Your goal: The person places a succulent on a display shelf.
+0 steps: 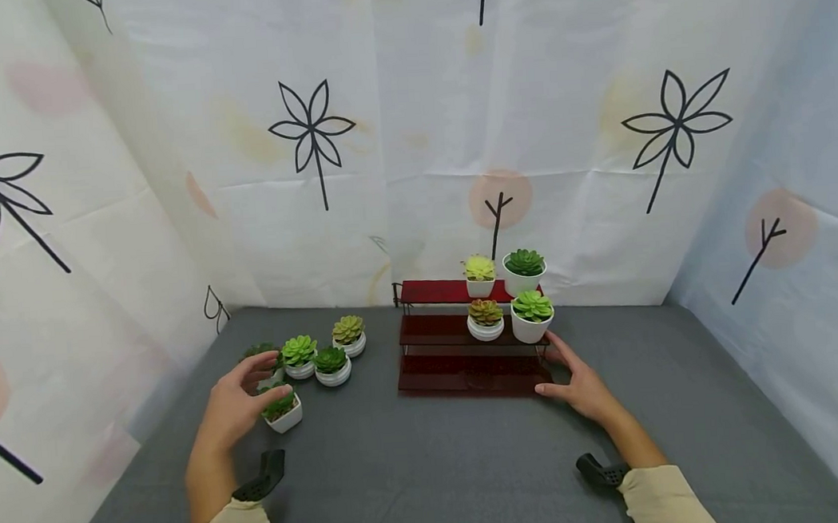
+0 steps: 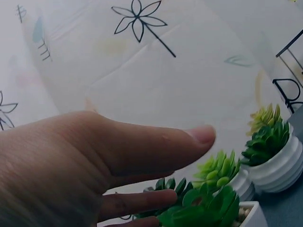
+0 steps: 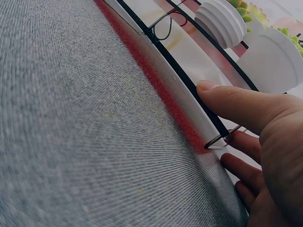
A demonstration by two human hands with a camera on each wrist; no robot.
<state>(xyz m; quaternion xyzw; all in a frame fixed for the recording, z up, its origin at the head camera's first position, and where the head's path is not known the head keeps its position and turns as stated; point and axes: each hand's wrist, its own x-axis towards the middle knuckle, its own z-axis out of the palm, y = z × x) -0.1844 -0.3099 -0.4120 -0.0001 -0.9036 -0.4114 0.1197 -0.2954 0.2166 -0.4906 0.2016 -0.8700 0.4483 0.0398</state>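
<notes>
My left hand (image 1: 236, 405) is held around the leaves of a green succulent in a square white pot (image 1: 286, 416), thumb apart from the fingers. In the left wrist view that succulent (image 2: 203, 208) sits just beyond the fingertips. Close by stand a lime-green succulent (image 1: 299, 353), a dark green one (image 1: 332, 366) and a yellowish one (image 1: 349, 334), all in white pots. Another dark succulent (image 1: 257, 350) is partly hidden by the fingers. At the right end of a dark red tiered rack (image 1: 462, 371), my right hand (image 1: 578, 384) holds the lowest tier, thumb at its front edge.
On the top tier are a pale yellow succulent (image 1: 479, 274) and a dark green one (image 1: 524, 267). The middle tier bears a reddish-brown succulent (image 1: 485, 317) and a bright green one (image 1: 532, 314). A grey tabletop (image 1: 432, 469) lies below, with a patterned cloth backdrop (image 1: 418, 133) behind.
</notes>
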